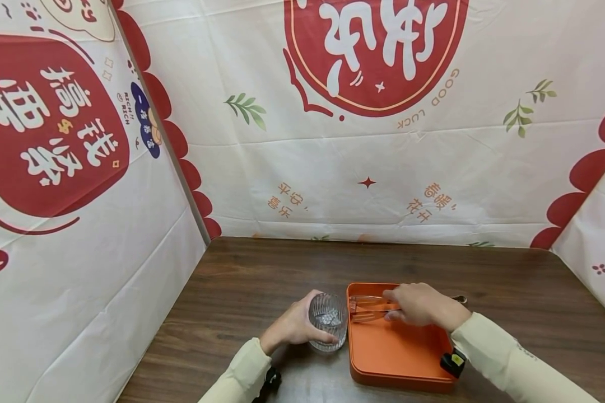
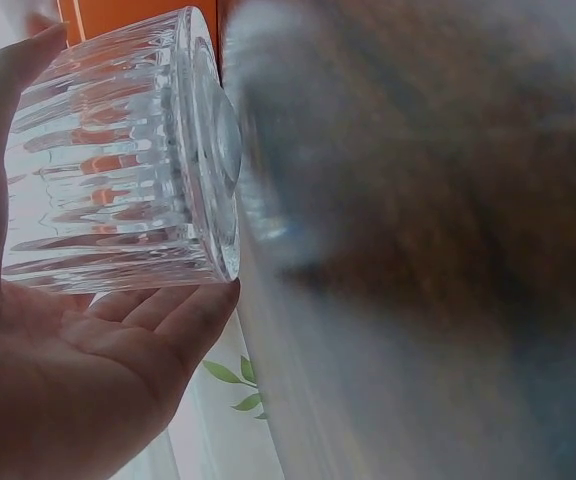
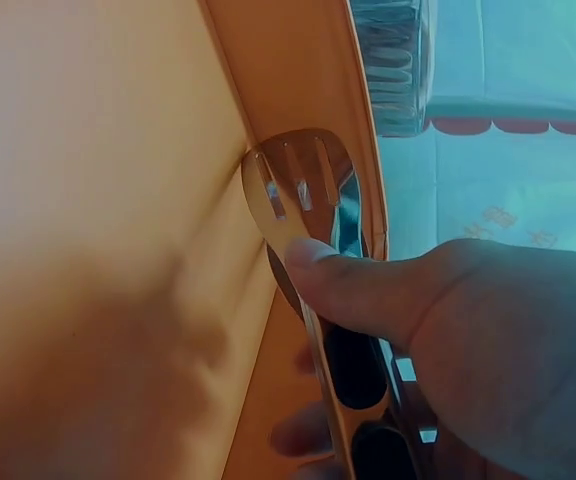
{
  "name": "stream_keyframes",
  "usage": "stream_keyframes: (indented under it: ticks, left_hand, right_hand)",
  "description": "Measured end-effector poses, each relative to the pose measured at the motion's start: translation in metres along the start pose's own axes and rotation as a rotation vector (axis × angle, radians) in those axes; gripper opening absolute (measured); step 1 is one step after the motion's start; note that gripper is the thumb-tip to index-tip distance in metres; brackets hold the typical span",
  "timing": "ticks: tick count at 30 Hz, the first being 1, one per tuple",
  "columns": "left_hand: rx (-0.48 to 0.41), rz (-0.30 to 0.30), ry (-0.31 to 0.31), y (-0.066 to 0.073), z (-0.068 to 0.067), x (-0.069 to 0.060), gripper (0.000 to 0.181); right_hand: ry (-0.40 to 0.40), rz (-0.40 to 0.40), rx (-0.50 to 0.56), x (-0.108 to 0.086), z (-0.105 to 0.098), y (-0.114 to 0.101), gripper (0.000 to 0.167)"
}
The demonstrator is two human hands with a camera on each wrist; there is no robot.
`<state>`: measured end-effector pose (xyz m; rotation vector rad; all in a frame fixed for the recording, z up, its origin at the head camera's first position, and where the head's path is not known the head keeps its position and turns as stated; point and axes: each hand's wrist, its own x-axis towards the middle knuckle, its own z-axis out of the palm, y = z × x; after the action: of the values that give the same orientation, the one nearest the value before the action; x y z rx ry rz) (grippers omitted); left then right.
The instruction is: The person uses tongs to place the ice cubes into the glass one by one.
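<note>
A clear ribbed glass point(image 1: 327, 327) is beside the left wall of an orange tray point(image 1: 400, 355). My left hand point(image 1: 296, 323) grips the glass, with the thumb on its near side and the fingers round the far side. The left wrist view shows the glass point(image 2: 108, 170) base close to the tabletop; whether it touches cannot be told. Inside the tray, along its far side, my right hand point(image 1: 426, 305) holds a pair of metal tongs point(image 3: 283, 228). Its thumb presses on the upper arm, just behind the slotted head. The slotted tip is by the tray's wall.
The tray stands on a dark wood-grain table point(image 1: 262, 268). A small loop point(image 1: 460, 299) shows beyond the right wrist, past the tray's far right corner. Printed white cloth point(image 1: 363, 151) hangs behind the table and at both sides. Each wrist wears a dark camera.
</note>
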<state>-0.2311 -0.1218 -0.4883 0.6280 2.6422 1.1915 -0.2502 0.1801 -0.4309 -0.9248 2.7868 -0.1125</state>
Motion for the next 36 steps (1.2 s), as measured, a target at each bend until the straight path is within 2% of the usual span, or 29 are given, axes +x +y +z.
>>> stream_keyframes:
  ticks: [5,10,14,36]
  left_hand:
    - [0.001,0.000,0.000,0.001,0.000,-0.001,0.085]
    - [-0.005,0.007,0.000,0.000,0.000,0.000,0.084]
    - [-0.013,0.009,-0.001,0.000,0.001,0.001,0.084]
    - [-0.017,0.011,-0.007,-0.003,0.001,0.002,0.084]
  right_hand:
    - [0.016,-0.055,-0.019,-0.005,0.000,-0.003,0.024]
    - [0.026,-0.102,-0.026,-0.009,0.002,-0.004,0.023]
    - [0.065,-0.138,-0.040,-0.012,0.005,-0.004,0.022]
    - [0.130,-0.154,-0.016,-0.023,0.021,-0.014,0.019]
